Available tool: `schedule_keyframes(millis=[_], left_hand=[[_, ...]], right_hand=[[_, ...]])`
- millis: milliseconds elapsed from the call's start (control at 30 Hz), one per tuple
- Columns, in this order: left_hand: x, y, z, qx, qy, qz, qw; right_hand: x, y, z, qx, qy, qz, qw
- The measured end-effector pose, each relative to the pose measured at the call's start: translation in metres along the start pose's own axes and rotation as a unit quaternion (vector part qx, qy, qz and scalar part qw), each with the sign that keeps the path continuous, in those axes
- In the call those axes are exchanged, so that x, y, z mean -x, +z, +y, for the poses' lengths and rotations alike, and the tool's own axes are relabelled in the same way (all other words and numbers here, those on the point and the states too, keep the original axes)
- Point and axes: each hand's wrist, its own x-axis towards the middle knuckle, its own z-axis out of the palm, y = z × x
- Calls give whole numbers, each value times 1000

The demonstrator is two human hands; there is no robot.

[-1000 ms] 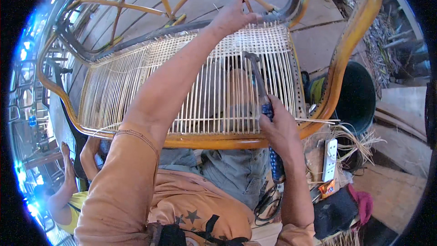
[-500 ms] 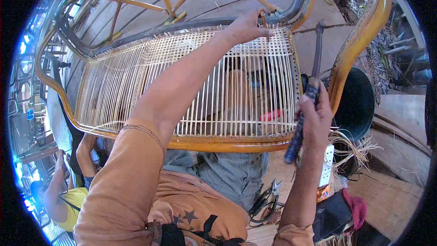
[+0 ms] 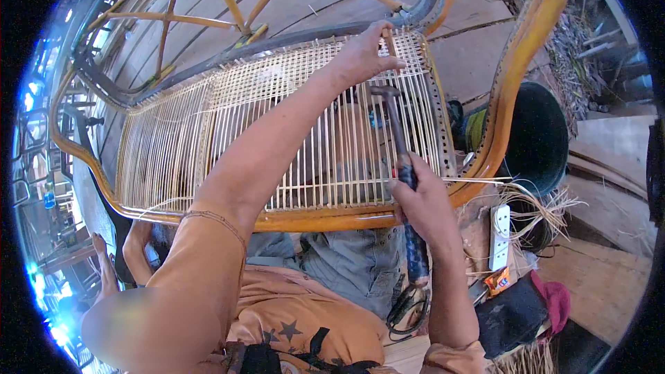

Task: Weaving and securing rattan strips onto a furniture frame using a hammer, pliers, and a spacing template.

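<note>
Left forearm point(image 3: 267, 138) hides some cane weave point(image 3: 256, 83)

blue-white glare point(image 3: 61, 334) at left; fisheye bending, black corners; blurred patch point(image 3: 128, 329) lower left.

Frame point(image 3: 325, 221) is glossy amber. Cane point(image 3: 253, 82) is cream, checked along its far edge, striped nearer. Hammer grip point(image 3: 415, 253) is dark blue. Shirt point(image 3: 339, 318) is orange-brown with dark stars.

Glossy wooden frame point(image 3: 332, 221), metal hammerhead point(image 3: 386, 91)
</note>
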Motion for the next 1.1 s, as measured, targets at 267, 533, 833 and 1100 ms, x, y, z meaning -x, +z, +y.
schedule_keyframes(millis=[267, 533, 833, 1100], left_hand=[[-3, 5, 8, -36, 17, 3, 999], [-27, -10, -3, 32, -14, 15, 999], [-45, 8, -20, -5, 7, 41, 999], [-57, 20, -42, -8, 67, 45, 997]], right_hand=[[-52, 4, -7, 148, -66, 27, 986], [-34, -25, -18, 96, -18, 34, 995], [-67, -41, -44, -255, 7, 181, 950], [-97, -31, -32, -203, 11, 134, 970]])
